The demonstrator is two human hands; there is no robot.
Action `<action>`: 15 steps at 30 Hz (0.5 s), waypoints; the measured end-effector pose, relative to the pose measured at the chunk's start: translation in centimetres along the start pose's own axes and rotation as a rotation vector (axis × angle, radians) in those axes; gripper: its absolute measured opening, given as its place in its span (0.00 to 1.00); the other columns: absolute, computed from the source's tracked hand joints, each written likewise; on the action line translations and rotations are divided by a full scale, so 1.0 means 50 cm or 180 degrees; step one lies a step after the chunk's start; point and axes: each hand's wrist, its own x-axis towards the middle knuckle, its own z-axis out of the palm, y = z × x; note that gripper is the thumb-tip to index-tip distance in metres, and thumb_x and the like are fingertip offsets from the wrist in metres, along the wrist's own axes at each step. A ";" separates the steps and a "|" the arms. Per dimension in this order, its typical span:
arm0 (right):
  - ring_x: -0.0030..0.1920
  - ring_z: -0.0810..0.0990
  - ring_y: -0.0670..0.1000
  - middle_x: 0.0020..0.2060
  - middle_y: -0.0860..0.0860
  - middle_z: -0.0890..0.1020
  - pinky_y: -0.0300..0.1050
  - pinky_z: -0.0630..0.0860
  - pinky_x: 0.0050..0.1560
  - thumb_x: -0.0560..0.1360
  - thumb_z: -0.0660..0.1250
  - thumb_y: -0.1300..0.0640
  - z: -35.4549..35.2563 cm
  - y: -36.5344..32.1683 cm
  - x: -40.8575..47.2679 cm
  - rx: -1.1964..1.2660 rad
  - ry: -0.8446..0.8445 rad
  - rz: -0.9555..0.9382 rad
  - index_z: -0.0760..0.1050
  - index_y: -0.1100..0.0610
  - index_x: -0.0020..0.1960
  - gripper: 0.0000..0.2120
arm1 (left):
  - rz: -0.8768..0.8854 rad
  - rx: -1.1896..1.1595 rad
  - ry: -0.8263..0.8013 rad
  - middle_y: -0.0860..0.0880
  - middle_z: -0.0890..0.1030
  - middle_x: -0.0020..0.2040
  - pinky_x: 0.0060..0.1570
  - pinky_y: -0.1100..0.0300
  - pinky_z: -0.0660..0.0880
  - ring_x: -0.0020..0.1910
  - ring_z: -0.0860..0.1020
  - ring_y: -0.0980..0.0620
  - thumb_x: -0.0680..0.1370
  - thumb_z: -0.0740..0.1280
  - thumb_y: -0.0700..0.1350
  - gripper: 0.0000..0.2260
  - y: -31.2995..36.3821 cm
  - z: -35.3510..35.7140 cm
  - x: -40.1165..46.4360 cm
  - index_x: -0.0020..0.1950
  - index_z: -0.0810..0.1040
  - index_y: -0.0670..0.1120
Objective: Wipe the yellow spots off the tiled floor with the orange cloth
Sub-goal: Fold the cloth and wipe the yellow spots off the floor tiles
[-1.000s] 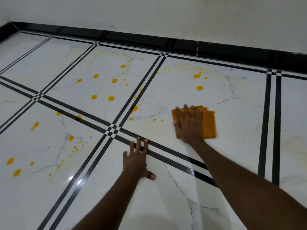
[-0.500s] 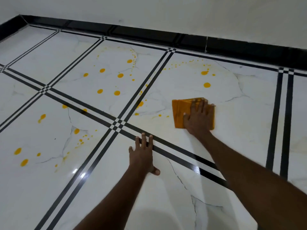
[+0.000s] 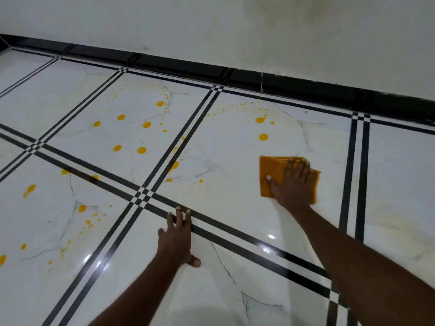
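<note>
- Head view: the glossy white marble-look tiled floor (image 3: 235, 142) is crossed by paired black border stripes and meets a black skirting strip (image 3: 235, 74) at the foot of a pale wall (image 3: 211, 24)
- The folded orange cloth (image 3: 274, 175) lies flat on the tile right of centre, its near right part hidden under the right hand (image 3: 293, 184)
- The right hand presses palm-down on the cloth with fingers spread and pointing away from the person; it pins the cloth rather than gripping it, and the cloth's right edge looks blurred
- The left hand (image 3: 176, 236) lies flat and empty on the floor nearer the person, fingers extended, fingertips (image 3: 179, 211) reaching onto the black double stripe and thumb stuck out to the right
- Round yellow spots (image 3: 263, 137) sit on the same tile beyond the cloth, apart from it, with a fine arc of small specks further toward the skirting
- More yellow spots (image 3: 146, 124) dot the tile to the left across the stripe, and another scatter (image 3: 82, 208) marks the near-left tile
- Faint yellowish smears show on the tile left of the cloth, near the stripe crossing
- Bright light reflections lie on the near tiles between the two forearms
</note>
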 end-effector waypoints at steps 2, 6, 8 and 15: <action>0.80 0.50 0.70 0.79 0.70 0.54 0.66 0.43 0.80 0.71 0.41 0.27 0.023 -0.091 0.000 0.0089 -0.0172 -0.0347 0.53 0.63 0.82 0.51 | 0.0020 0.0045 0.0047 0.39 0.35 0.80 0.74 0.38 0.59 0.80 0.41 0.35 0.63 0.76 0.68 0.66 -0.007 0.003 0.001 0.80 0.32 0.44; 0.82 0.47 0.64 0.81 0.65 0.51 0.63 0.42 0.80 0.75 0.45 0.27 0.062 -0.171 -0.061 -0.0144 -0.0239 -0.0963 0.48 0.58 0.83 0.47 | 0.0196 -0.0066 0.0118 0.39 0.34 0.80 0.75 0.38 0.54 0.79 0.39 0.35 0.64 0.75 0.69 0.65 -0.017 0.000 -0.002 0.80 0.33 0.44; 0.81 0.53 0.64 0.81 0.64 0.56 0.64 0.48 0.80 0.75 0.46 0.27 0.058 -0.140 -0.069 -0.0201 -0.0082 -0.1038 0.53 0.57 0.83 0.46 | 0.0329 -0.0171 0.0194 0.40 0.36 0.81 0.75 0.39 0.55 0.80 0.42 0.36 0.63 0.74 0.71 0.64 -0.038 -0.004 0.001 0.81 0.35 0.46; 0.78 0.59 0.71 0.76 0.71 0.62 0.69 0.52 0.77 0.74 0.45 0.29 0.046 -0.166 0.057 -0.0276 0.0021 -0.0422 0.58 0.64 0.80 0.48 | 0.0192 -0.0601 0.0771 0.41 0.41 0.82 0.77 0.41 0.51 0.81 0.43 0.40 0.61 0.69 0.76 0.64 -0.175 -0.018 0.112 0.82 0.40 0.45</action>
